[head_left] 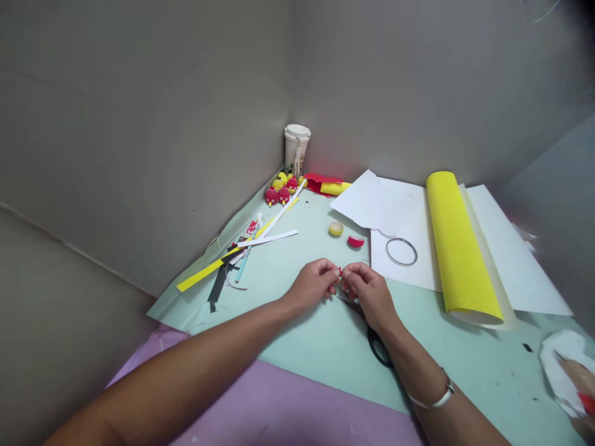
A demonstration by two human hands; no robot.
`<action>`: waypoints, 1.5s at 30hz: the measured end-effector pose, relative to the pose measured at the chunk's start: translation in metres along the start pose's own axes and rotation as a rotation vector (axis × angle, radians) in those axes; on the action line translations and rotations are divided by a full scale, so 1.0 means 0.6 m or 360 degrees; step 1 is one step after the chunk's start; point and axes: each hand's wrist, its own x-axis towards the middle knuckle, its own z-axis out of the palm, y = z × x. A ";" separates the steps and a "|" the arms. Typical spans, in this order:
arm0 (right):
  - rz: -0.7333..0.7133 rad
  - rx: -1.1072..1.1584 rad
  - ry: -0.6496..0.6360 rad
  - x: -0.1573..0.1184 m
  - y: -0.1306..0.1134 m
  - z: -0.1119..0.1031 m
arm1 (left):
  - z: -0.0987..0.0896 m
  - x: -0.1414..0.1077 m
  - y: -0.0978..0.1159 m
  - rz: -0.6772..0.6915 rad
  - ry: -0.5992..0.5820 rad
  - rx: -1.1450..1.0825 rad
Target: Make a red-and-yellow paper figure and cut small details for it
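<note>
Above the pale green table cover, my left hand (315, 285) and my right hand (368, 291) meet at their fingertips, both pinching a tiny red piece (341, 271). What the piece is cannot be made out. Scissors with black handles (379, 348) lie partly beneath my right hand and wrist, the blade tip showing between the hands. Just beyond my fingers sit a red half-round piece (356, 241) and a yellow cup-shaped one (336, 228), apart from each other.
White sheets (404, 207), a grey ring (402, 251) and a yellow corrugated roll (465, 248) lie right. Paper strips (204, 275) lie left. Red and yellow balls (277, 191) stand near a lidded cup (296, 148). Another person's hand (579, 375) shows far right.
</note>
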 end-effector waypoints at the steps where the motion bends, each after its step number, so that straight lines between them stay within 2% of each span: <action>1: 0.0002 0.0021 -0.0005 0.001 0.001 -0.001 | 0.000 0.000 0.000 0.0002 -0.0012 0.0000; 10: 0.0028 0.0144 -0.0056 0.005 0.010 -0.002 | -0.002 -0.001 -0.004 0.0006 0.0007 0.0060; 21: 0.0041 0.0018 -0.0003 0.000 -0.002 0.002 | 0.001 -0.003 0.003 0.0032 -0.0005 0.0028; 31: -0.0019 -0.0039 -0.0062 -0.002 0.002 0.000 | -0.001 -0.004 -0.002 0.0055 -0.0014 0.0115; 34: 0.0012 -0.0026 -0.0040 0.001 0.007 -0.004 | 0.000 -0.005 -0.003 0.0048 0.0044 0.0071; 37: 0.0040 -0.0041 0.0046 0.011 0.001 -0.016 | 0.002 -0.008 -0.003 0.0022 0.0105 0.0051; 39: 0.0048 -0.0151 0.0093 0.023 -0.012 -0.027 | 0.003 -0.011 -0.003 0.0039 0.0037 0.0102; 42: -0.0028 -0.0420 0.0088 0.053 -0.035 -0.034 | 0.005 -0.017 -0.003 0.0099 -0.0056 0.0319; 45: -0.0056 -0.0570 0.0061 0.092 -0.043 -0.023 | 0.006 -0.020 -0.004 0.0121 -0.0047 0.0542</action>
